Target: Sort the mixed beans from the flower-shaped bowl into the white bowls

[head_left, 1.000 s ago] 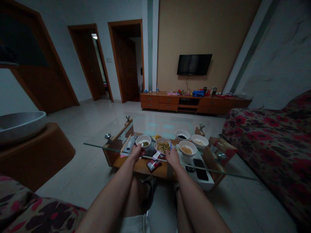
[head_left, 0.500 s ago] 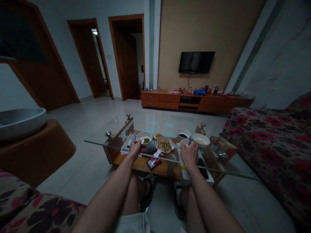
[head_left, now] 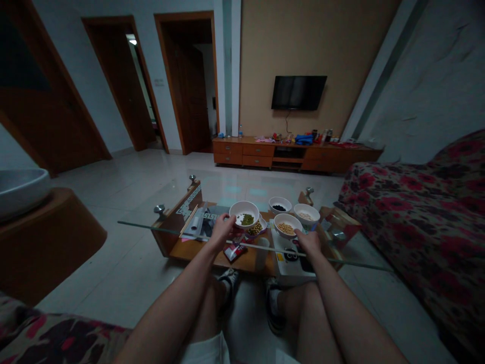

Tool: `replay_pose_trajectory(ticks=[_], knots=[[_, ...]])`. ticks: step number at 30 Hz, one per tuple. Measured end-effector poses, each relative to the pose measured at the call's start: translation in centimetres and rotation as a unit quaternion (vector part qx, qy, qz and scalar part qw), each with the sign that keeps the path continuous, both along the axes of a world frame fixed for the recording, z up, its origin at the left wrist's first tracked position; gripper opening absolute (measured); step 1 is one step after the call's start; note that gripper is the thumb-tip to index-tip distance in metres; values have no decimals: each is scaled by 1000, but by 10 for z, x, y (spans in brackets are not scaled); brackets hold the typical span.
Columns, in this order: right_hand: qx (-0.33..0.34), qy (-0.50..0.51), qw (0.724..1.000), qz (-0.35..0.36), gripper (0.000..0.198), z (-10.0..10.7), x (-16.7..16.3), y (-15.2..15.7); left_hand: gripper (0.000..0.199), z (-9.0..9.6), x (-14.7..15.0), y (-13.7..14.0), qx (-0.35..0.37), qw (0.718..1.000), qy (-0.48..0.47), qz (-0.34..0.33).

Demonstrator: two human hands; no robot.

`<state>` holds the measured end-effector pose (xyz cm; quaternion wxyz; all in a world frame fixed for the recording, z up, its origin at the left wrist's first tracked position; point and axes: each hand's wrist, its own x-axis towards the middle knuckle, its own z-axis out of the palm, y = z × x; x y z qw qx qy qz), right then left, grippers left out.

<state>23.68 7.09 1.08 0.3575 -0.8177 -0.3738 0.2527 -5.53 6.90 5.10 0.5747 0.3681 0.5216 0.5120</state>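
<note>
My left hand (head_left: pixel 225 230) grips the near left rim of a white bowl (head_left: pixel 237 208) with green beans gathered to its right side. That bowl is raised and covers part of a flower-shaped dish (head_left: pixel 264 222) of mixed green and yellowish beans. Over on the right, my right hand (head_left: pixel 309 242) pinches the edge of another white bowl (head_left: pixel 291 218), which contains yellowish beans. Behind it are a white bowl (head_left: pixel 280 200) of black beans and a white bowl (head_left: pixel 307 208) with pale contents.
All this is at a glass coffee table (head_left: pixel 144 217) with a wooden shelf beneath. A red packet (head_left: pixel 234 251), chopsticks (head_left: pixel 188 221) and a white box (head_left: pixel 282 268) show there. Floral sofas flank me; a TV cabinet (head_left: pixel 257 151) stands across the room.
The left bowl has moved right, over the flower-shaped dish. My right hand no longer shows the bluish slim object and now grips the yellowish-bean bowl's edge. The view has shifted slightly.
</note>
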Motion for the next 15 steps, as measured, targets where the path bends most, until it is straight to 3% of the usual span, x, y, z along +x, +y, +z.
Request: replay_pose_trajectory(ticks=[5, 13, 15], knots=[[-12, 65, 998, 17, 24, -7, -8, 6, 25, -3, 25, -2, -17, 998, 5, -57], [5, 21, 1000, 2, 22, -3, 14, -13, 29, -9, 61, 0, -46, 993, -3, -110], [37, 26, 999, -28, 24, -3, 21, -19, 28, -14, 70, 1, -35, 992, -13, -124]])
